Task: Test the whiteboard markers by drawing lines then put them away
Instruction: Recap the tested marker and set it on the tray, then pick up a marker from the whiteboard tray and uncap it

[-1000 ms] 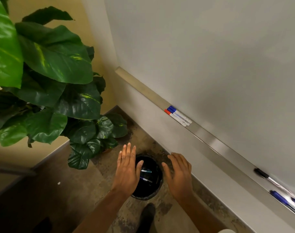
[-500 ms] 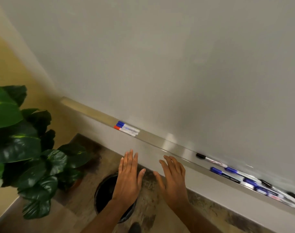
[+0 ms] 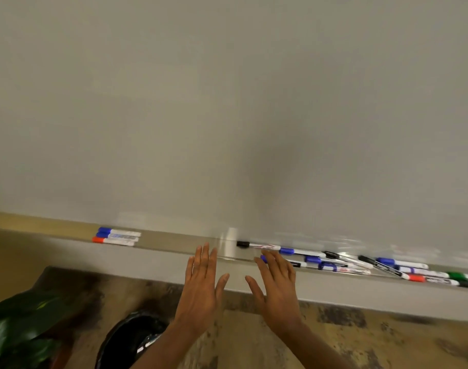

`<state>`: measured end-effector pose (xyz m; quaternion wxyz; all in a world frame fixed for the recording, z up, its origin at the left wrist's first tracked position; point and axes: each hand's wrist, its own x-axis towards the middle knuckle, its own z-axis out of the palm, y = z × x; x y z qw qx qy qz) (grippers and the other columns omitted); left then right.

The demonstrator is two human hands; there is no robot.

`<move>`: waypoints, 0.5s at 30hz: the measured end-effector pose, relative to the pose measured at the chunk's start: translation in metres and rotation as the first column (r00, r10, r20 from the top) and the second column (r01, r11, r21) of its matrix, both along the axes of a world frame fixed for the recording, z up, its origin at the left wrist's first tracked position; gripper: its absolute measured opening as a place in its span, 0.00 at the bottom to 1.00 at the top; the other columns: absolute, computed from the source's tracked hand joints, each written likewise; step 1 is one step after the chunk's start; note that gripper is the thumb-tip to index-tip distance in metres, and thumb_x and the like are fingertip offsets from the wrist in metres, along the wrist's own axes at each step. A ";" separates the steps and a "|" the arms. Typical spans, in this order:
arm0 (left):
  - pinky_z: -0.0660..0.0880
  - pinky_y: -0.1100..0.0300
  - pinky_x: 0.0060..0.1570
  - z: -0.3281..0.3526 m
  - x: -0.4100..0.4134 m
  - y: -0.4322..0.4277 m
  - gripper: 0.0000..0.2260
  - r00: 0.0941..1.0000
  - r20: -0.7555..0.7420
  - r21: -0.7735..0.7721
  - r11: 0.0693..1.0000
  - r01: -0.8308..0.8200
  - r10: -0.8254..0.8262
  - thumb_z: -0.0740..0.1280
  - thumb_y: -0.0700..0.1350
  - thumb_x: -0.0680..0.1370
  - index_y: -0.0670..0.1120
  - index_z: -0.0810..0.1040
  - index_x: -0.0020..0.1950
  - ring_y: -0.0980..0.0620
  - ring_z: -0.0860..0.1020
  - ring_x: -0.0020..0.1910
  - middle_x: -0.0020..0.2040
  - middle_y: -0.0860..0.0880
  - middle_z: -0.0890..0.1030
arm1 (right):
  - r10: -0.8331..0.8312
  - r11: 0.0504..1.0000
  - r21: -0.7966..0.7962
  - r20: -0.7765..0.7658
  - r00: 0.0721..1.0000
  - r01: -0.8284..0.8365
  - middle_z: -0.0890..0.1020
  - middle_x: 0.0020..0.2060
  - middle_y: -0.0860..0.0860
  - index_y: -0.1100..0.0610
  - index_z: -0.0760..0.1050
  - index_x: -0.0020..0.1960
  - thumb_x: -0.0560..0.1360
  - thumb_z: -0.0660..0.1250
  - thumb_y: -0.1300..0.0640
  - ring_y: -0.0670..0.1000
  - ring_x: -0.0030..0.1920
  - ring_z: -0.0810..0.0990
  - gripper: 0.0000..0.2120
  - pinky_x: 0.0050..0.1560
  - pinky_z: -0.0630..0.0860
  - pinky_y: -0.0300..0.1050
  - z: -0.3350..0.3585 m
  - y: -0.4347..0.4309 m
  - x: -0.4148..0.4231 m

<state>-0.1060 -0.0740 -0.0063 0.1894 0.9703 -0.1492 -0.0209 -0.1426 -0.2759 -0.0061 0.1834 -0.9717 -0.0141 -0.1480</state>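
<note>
1. Metal tray (image 3: 174, 242) beneath blank whiteboard (image 3: 227, 102), running 9 to 3 o'clock.
2. Left hand (image 3: 201, 288) and right hand (image 3: 278, 288) at 6 o'clock, flat, fingers straight, holding nothing.
3. Scattered markers (image 3: 334, 263) at 3 o'clock of the right hand; nearest partly behind its fingertips (image 3: 269, 258), contact unclear.
4. Three markers (image 3: 117, 236) at 10 o'clock, well apart from the left hand.

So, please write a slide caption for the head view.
Left hand and right hand, open, near markers on the whiteboard tray.

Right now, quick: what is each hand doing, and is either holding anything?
Left hand: open, fingers straight, holding nothing.
Right hand: open, fingers straight, holding nothing.
</note>
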 end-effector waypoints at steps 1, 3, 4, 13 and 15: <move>0.32 0.56 0.78 -0.001 0.002 -0.008 0.33 1.000 -0.011 0.005 1.000 0.012 -0.012 0.38 0.66 0.84 0.49 0.42 0.84 0.54 0.34 0.81 0.83 0.51 0.37 | -0.019 1.000 -0.007 -0.013 1.000 0.019 0.69 0.74 0.51 0.51 0.71 0.71 0.81 0.57 0.40 0.53 0.76 0.60 0.23 0.76 0.54 0.52 -0.002 -0.009 -0.001; 0.32 0.55 0.78 -0.002 0.005 -0.021 0.34 0.999 -0.019 0.007 0.999 0.032 -0.032 0.35 0.67 0.82 0.50 0.40 0.84 0.55 0.32 0.80 0.83 0.51 0.35 | -0.048 0.999 -0.023 -0.048 0.998 0.047 0.69 0.74 0.51 0.50 0.70 0.71 0.81 0.59 0.40 0.52 0.76 0.60 0.23 0.76 0.52 0.52 -0.006 -0.027 -0.002; 0.32 0.55 0.78 -0.002 0.007 -0.027 0.35 0.999 -0.021 0.011 0.999 0.037 -0.037 0.33 0.68 0.81 0.50 0.40 0.83 0.55 0.31 0.80 0.83 0.51 0.35 | -0.057 0.998 -0.029 -0.062 0.996 0.055 0.68 0.75 0.50 0.50 0.70 0.72 0.81 0.59 0.40 0.52 0.76 0.59 0.23 0.76 0.51 0.52 -0.008 -0.034 -0.002; 0.35 0.58 0.77 -0.028 0.026 -0.065 0.32 0.988 -0.119 0.112 0.987 0.113 -0.100 0.40 0.68 0.84 0.54 0.39 0.84 0.54 0.36 0.81 0.84 0.50 0.43 | -0.137 0.988 -0.084 -0.123 0.983 0.128 0.75 0.70 0.50 0.49 0.70 0.70 0.81 0.53 0.40 0.54 0.72 0.70 0.23 0.72 0.61 0.55 -0.031 -0.072 0.014; 0.33 0.58 0.76 -0.028 0.029 -0.073 0.35 0.983 -0.113 0.083 0.985 0.154 -0.144 0.36 0.69 0.81 0.52 0.40 0.84 0.56 0.33 0.80 0.83 0.51 0.40 | -0.118 0.989 -0.105 -0.118 0.986 0.105 0.79 0.65 0.50 0.50 0.73 0.67 0.81 0.51 0.41 0.55 0.68 0.76 0.22 0.67 0.65 0.54 -0.036 -0.075 0.019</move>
